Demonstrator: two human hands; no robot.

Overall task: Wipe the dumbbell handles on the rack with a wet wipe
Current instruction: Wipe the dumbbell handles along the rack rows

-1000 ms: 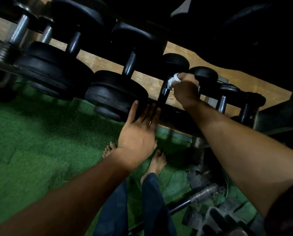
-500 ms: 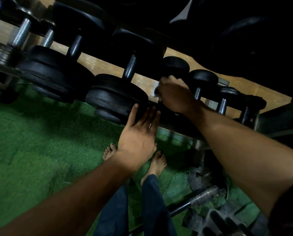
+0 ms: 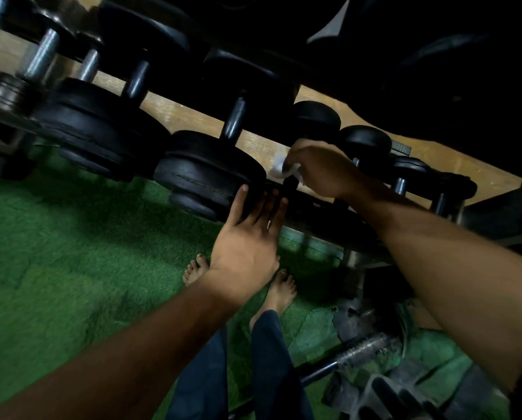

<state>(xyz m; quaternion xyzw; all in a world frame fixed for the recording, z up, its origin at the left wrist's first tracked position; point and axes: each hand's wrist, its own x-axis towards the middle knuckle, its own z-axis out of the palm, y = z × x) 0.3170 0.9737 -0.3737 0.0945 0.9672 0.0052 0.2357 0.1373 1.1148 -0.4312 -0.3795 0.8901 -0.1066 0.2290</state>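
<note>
A row of black dumbbells lies on a dark rack (image 3: 323,216) that runs from upper left to right. My right hand (image 3: 323,169) grips a white wet wipe (image 3: 284,166) wrapped round the lower part of a small dumbbell's dark handle (image 3: 290,184). Most of that handle is hidden under the hand. My left hand (image 3: 247,237) rests with straight fingers against the near plate of the large dumbbell (image 3: 208,174) to the left. That dumbbell's own handle (image 3: 234,121) is bare.
Bigger dumbbells (image 3: 93,125) with steel handles (image 3: 41,56) fill the rack's left end, smaller ones (image 3: 402,174) the right. Green turf (image 3: 56,253) covers the floor, where my bare feet (image 3: 281,291) stand. A knurled bar (image 3: 357,353) and dark gear lie at lower right.
My right hand has slid the wipe down the small dumbbell's handle from its top end toward the near end. My left hand has stayed in place.
</note>
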